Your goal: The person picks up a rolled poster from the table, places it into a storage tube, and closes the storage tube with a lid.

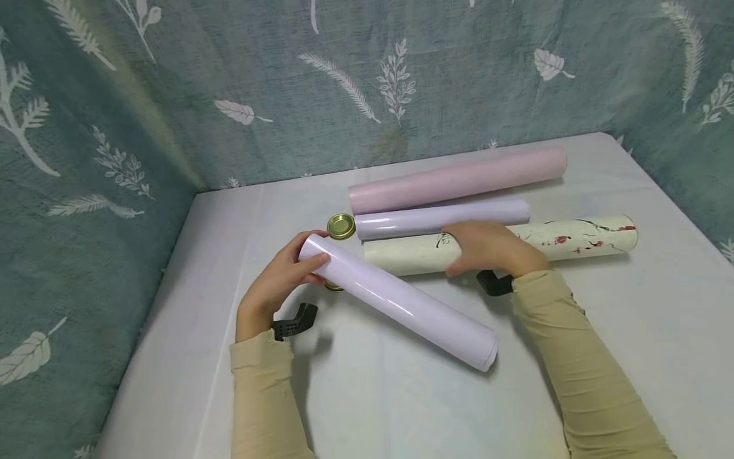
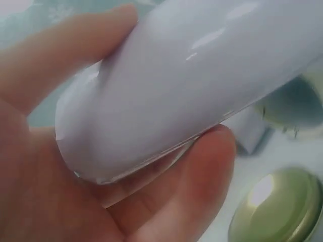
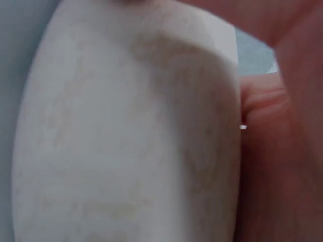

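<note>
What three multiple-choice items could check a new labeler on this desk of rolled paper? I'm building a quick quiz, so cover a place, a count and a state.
1. Where does the gold lid lie?
A. at the left ends of the rolls
B. on the pink roll
C. by the right sleeve

2. How many rolls and tubes are on the table?
A. two
B. four
C. six

3. What is the left hand doing?
A. lying flat on the table
B. gripping one end of the near lilac roll
C. holding the lid

Key: 1 A, the lid sits beside the far lilac roll's left end. 2 B, the pink roll, two lilac rolls and the cream flowered tube under the right hand. 3 B, fingers curl round the roll's end.
</note>
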### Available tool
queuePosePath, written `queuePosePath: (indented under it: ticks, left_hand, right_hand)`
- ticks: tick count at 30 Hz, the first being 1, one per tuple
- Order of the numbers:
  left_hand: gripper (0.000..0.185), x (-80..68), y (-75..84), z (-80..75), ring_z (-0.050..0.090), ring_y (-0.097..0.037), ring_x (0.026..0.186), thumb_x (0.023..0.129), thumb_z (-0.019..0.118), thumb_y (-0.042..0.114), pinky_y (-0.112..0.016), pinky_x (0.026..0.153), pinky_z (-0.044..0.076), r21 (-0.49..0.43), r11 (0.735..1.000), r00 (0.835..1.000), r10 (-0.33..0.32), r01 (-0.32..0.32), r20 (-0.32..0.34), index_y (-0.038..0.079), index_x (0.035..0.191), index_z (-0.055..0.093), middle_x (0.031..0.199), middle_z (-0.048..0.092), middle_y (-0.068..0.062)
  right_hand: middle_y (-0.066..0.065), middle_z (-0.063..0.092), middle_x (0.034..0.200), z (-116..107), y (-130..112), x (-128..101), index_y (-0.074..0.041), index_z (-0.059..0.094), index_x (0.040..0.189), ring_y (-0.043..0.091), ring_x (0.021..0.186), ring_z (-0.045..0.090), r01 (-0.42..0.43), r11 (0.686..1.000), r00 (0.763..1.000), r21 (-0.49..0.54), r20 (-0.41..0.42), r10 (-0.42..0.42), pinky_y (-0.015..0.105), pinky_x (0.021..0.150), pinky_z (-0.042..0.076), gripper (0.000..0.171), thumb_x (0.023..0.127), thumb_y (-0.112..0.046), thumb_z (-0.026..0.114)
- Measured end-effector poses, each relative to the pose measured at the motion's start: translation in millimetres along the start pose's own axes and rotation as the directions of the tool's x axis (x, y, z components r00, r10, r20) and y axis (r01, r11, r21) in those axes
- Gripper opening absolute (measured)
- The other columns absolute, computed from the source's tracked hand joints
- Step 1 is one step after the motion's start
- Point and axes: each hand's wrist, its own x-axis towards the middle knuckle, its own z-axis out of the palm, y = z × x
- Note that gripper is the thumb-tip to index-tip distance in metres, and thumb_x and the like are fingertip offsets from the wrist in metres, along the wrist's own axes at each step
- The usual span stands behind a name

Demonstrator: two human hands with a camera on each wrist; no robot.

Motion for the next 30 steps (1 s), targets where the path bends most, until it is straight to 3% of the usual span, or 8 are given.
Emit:
queuePosePath:
  ticks: [5, 14, 20, 25, 30]
  left_hand:
    - [0.053, 2.0, 2.2, 3.1, 0.053, -0.027, 0.095, 0.084, 0.063, 0.020, -0.034, 0.076, 0.049, -0.112, 0.992, 0.998, 0.052, -0.049, 0.024, 0.011, 0.130, 0.038, 0.118, 0.042, -0.017]
    - [0.054, 3.2, 3.2, 3.3, 0.049, -0.026, 0.102, 0.086, 0.060, 0.022, -0.036, 0.076, 0.049, -0.195, 0.977, 0.993, 0.072, -0.090, -0.099, 0.008, 0.132, 0.035, 0.123, 0.039, -0.014]
    - [0.061, 4.8, 1.5, 2.9, 0.050, -0.026, 0.100, 0.088, 0.056, 0.029, -0.039, 0.075, 0.050, -0.274, 0.960, 0.987, 0.018, -0.061, -0.157, 0.014, 0.136, 0.023, 0.126, 0.034, -0.012]
    - [0.070, 8.9, 0.9, 4.0, 0.051, -0.024, 0.100, 0.082, 0.061, 0.041, -0.036, 0.071, 0.051, -0.222, 0.975, 0.969, -0.067, 0.013, -0.238, 0.015, 0.135, 0.022, 0.124, 0.036, -0.012]
    - [0.072, 7.9, -2.1, 2.8, 0.053, -0.025, 0.098, 0.081, 0.064, 0.038, -0.038, 0.072, 0.050, -0.212, 0.975, 0.960, -0.122, 0.069, -0.252, 0.016, 0.134, 0.020, 0.123, 0.037, -0.012]
  right_hand:
    - [-0.001, 0.058, 0.104, -5, 2, -3, -0.015, 0.054, 0.114, 0.018, 0.093, 0.052, 0.005, 1.000, 1.000, 0.018, -0.019, -0.005, 0.039, 0.078, 0.041, 0.067, 0.058, -0.044, 0.075]
    - [0.004, 0.055, 0.114, -12, 1, -8, -0.013, 0.049, 0.123, 0.021, 0.102, 0.050, -0.004, 0.999, 0.999, 0.043, -0.039, 0.006, 0.041, 0.084, 0.039, 0.075, 0.060, -0.045, 0.074]
    - [0.002, 0.056, 0.113, -5, 4, -4, -0.014, 0.051, 0.120, 0.021, 0.102, 0.051, 0.007, 0.999, 1.000, 0.034, -0.015, -0.007, 0.041, 0.084, 0.040, 0.072, 0.060, -0.044, 0.075]
    - [0.006, 0.053, 0.121, -3, 7, -3, -0.010, 0.048, 0.125, 0.025, 0.111, 0.048, -0.003, 1.000, 1.000, 0.027, 0.010, 0.003, 0.044, 0.089, 0.037, 0.076, 0.062, -0.043, 0.074]
    - [0.005, 0.050, 0.125, -3, 9, -2, -0.014, 0.046, 0.129, 0.026, 0.114, 0.045, -0.024, 1.000, 0.999, 0.003, 0.021, 0.024, 0.046, 0.091, 0.035, 0.079, 0.062, -0.047, 0.073]
